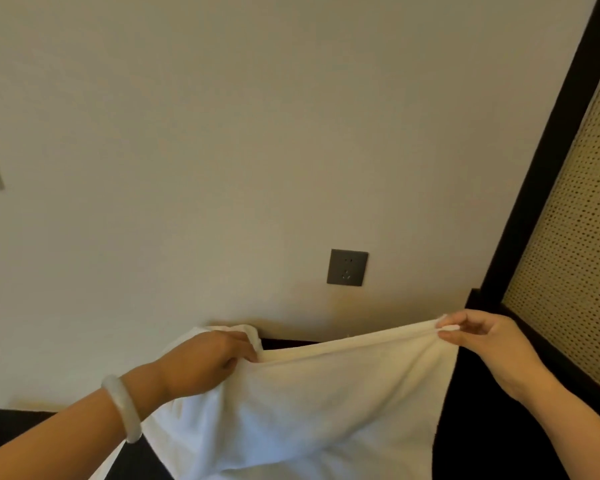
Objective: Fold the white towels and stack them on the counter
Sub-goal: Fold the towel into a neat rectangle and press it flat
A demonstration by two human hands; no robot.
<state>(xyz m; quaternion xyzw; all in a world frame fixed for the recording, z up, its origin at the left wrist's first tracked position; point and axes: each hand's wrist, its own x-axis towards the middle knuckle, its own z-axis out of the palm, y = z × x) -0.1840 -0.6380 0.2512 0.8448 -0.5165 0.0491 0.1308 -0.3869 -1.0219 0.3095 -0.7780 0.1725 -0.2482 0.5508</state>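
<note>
Towel (pixel 309 403) first, since the head view is the only one. It hangs in the air, stretched by its top edge between both hands, in front of the wall and above the dark tabletop (pixel 482 445). The lower part drops out of the bottom of the picture.

The left hand (pixel 205 362) has its fingers curled round the top edge near the left corner, where the cloth bunches. The right hand (pixel 482 337) pinches the right corner between thumb and fingertips. The edge between them sags slightly.

By my reading the task is at an early point. This towel is spread out, not yet laid down, and I cannot tell whether it is already doubled. No folded stack shows, though most of the tabletop is hidden. Folding, placing and any further towels seem to be left.

The towel is white, soft and thick, with a matte nap and a rolled hem along the top; it drapes in loose folds. A smooth, pale, rounded bangle (pixel 122 407) sits on the left wrist. The wall (pixel 257 133) is plain and cream, with a flat grey square socket (pixel 347 267). At right, a woven panel (pixel 575 237) pierced with small holes sits in a dark frame.
</note>
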